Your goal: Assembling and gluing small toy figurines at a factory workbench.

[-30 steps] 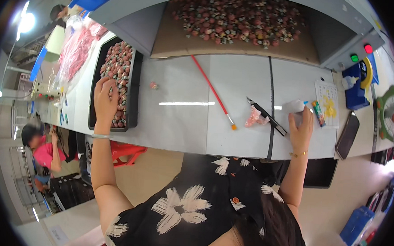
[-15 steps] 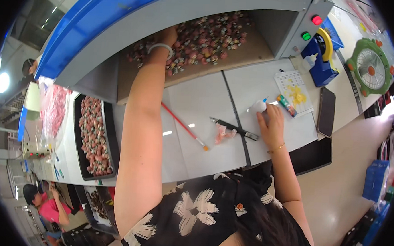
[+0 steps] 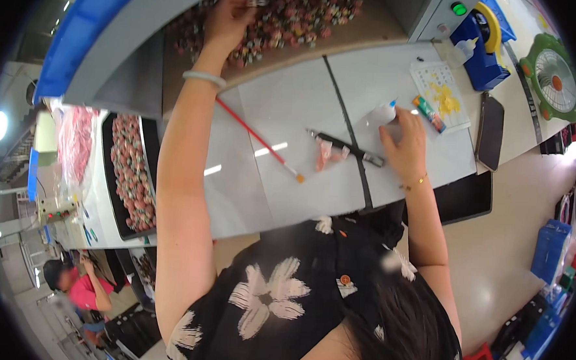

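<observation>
My left hand (image 3: 228, 22) is raised over the small pink, white and black pieces (image 3: 296, 25) spread inside the grey box-like housing. Its fingertips pinch a small, pale, shiny piece (image 3: 256, 3), too blurred to name closely. On the white table, my right hand (image 3: 407, 144) curls against a small white squeeze bottle (image 3: 379, 114) with a blue tip, thumb and fingers at its side. Between the hands lie a red-handled brush (image 3: 257, 138), a black pen-like tool (image 3: 349, 149) and a crumpled pink scrap (image 3: 327, 156).
A black tray (image 3: 151, 163) of similar pieces stands left. To the right are a green tube (image 3: 429, 114), a card with yellow bits (image 3: 443, 97), a phone (image 3: 490, 132), a blue tape dispenser (image 3: 483, 60) and a green fan (image 3: 554, 80). A person in pink (image 3: 90, 290) sits far left.
My left hand has come up out of the spread pieces and now pinches a small one. My right hand stays at the bottle. The whole view has shifted somewhat.
</observation>
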### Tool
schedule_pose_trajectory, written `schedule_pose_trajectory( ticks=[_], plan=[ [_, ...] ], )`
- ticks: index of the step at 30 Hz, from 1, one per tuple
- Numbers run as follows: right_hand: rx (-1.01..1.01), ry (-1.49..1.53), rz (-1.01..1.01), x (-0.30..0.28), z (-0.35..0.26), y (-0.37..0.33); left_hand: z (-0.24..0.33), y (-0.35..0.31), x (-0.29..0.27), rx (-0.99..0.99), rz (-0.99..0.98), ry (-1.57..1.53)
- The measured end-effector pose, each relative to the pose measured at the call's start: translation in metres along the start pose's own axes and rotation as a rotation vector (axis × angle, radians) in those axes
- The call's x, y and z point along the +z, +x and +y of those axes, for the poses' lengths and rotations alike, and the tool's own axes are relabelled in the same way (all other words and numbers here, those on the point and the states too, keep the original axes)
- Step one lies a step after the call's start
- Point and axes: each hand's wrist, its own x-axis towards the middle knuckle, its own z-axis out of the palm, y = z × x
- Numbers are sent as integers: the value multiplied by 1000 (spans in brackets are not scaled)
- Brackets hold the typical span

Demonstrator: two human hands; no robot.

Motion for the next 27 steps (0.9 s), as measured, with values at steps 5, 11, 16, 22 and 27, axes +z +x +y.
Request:
schedule_pose_trajectory(
  ticks=[5,11,16,22,27],
  plan=[
    [5,54,156,-15,45,-23,77,-153,53,56,-96,-176],
    [-301,406,-73,42,-32,-146,63,-348,43,-61,-121,-503],
    [1,804,-372,78,-108,-196,45,-407,24,-37,-201,-737],
    [-377,507,-138,114,-122,-189,23,-412,3,-175,-243,-991],
    [-529,393,-74,149,-128,-182,-16,-410,-9,-204,-305,-1084]
  ],
)
